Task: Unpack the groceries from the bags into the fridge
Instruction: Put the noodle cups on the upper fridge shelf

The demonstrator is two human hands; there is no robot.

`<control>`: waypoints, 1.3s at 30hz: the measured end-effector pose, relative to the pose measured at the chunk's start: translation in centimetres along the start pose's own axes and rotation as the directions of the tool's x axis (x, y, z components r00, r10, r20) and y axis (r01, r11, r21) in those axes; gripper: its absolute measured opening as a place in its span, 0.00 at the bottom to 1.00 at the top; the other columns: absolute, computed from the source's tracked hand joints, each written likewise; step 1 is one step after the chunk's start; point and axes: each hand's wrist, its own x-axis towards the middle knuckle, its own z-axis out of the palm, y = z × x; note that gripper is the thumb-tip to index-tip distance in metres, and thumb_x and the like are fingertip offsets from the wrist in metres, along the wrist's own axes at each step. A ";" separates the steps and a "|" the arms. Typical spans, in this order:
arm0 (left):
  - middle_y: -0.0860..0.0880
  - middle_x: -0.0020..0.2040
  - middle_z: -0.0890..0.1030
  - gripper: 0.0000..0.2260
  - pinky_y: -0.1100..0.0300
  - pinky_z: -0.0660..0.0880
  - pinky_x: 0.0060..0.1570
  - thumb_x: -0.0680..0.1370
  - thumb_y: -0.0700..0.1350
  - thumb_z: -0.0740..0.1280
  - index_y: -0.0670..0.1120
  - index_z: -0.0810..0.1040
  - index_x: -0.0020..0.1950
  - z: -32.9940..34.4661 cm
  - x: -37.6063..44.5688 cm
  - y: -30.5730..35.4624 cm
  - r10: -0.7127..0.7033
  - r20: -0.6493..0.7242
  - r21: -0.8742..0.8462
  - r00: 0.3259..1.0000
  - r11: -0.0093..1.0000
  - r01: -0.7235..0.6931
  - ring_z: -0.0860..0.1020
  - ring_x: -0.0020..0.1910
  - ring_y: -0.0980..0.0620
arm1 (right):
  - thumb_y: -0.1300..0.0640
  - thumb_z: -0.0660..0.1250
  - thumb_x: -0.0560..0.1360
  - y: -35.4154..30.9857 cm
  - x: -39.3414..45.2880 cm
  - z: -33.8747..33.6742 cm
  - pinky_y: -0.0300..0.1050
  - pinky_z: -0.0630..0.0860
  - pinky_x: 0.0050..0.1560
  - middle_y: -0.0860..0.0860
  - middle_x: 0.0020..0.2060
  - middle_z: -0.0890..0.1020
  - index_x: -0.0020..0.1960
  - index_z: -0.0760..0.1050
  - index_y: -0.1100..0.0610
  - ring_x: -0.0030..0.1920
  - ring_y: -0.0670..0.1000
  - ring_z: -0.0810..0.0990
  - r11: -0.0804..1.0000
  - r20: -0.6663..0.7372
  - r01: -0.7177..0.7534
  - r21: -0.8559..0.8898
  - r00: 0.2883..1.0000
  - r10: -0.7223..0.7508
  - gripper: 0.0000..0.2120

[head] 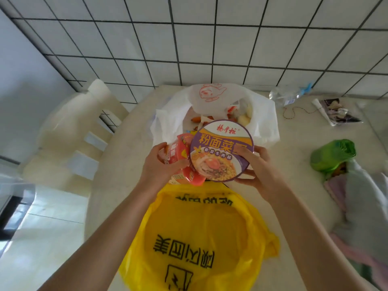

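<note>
Head view, centre frame: right hand has its fingers wrapped round the purple noodle bowl, while left hand grasps the red noodle bowl, both lifted above the yellow bag on the bench. Unpacking's underway; next, I'd say, carry both to the fridge, which isn't in view.
</note>
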 end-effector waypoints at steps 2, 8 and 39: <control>0.57 0.50 0.77 0.35 0.71 0.75 0.34 0.67 0.43 0.79 0.50 0.69 0.70 -1.7 -2.3 -0.6 0.029 -0.025 -0.039 0.999 0.999 -0.030 0.78 0.42 0.64 | 0.48 0.72 0.70 0.3 -2.5 0.8 0.56 0.81 0.48 0.53 0.48 0.81 0.64 0.66 0.52 0.52 0.57 0.82 1.000 0.030 0.015 -0.005 0.999 -0.015 0.26; 0.53 0.51 0.78 0.30 0.69 0.75 0.30 0.67 0.45 0.78 0.53 0.71 0.66 -8.3 -10.2 -5.5 -0.034 -0.100 -0.232 0.994 0.973 0.010 0.79 0.45 0.58 | 0.51 0.72 0.70 3.6 -10.6 3.8 0.62 0.78 0.54 0.53 0.46 0.83 0.63 0.68 0.53 0.49 0.57 0.82 0.999 0.084 0.038 -0.006 0.996 -0.038 0.25; 0.47 0.60 0.79 0.36 0.51 0.79 0.48 0.62 0.51 0.76 0.53 0.70 0.69 -34.2 -55.0 -42.9 -0.626 -0.489 -0.803 0.608 0.595 -0.034 0.80 0.55 0.46 | 0.46 0.73 0.63 34.5 -43.6 28.8 0.62 0.81 0.44 0.59 0.53 0.81 0.59 0.75 0.55 0.49 0.61 0.82 0.825 0.546 -0.089 -0.558 0.709 0.446 0.27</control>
